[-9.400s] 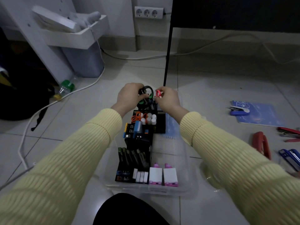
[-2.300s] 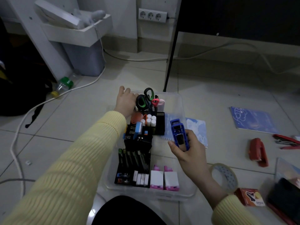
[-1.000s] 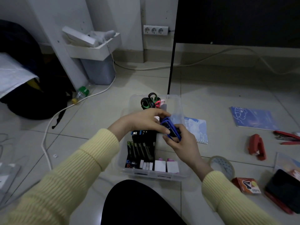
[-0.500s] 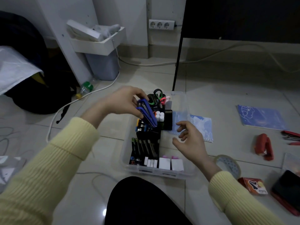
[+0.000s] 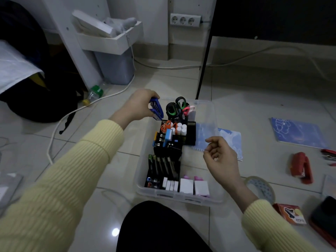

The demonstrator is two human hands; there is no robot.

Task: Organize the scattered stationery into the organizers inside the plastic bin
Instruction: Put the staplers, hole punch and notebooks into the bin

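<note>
Blue stapler moved off organizers to far-left corner of plastic bin. White cable left of left hand, which grips stapler just left of scissors. Right hand empty, fingers loosely curled, over bin's right half. Right of it: two blue notebooks, near notebook and far notebook; one red stapler; one tape roll.

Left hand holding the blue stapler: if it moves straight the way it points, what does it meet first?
Probably the black-and-green scissor handles standing in the clear plastic bin, beyond the left hand and its blue stapler; depth is unclear.
</note>
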